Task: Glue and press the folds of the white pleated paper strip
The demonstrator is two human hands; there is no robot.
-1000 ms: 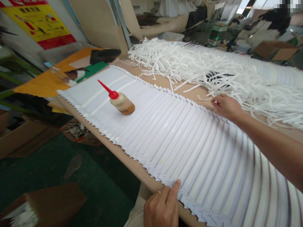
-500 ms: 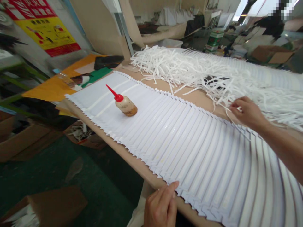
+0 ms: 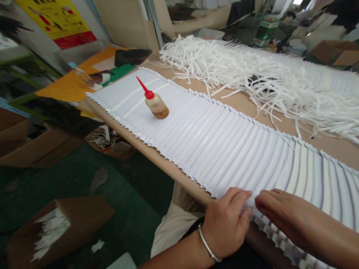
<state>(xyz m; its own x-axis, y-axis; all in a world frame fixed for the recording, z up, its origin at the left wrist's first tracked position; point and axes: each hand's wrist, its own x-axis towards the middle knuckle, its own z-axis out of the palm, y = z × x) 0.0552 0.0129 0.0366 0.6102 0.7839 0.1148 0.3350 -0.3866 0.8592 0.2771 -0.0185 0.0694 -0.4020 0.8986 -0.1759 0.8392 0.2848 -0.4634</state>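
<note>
Right hand (image 3: pixel 286 216) joins the left hand (image 3: pixel 227 224), fingers together on the near edge of flimsy fanned paper strips (image 3: pixel 224 149).

Yellow wall poster (image 3: pixel 53 18), red band (image 3: pixel 75 39) — nothing legible

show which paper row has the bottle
The near row of fanned white paper, touched by the left hand and right hand, has the red-tipped squeeze bottle on it; the far row has loose shredded white strips.

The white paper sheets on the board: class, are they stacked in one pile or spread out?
Spread out: the white paper sheets overlap in a long fanned row along the tan board, edges saw-toothed.
</note>
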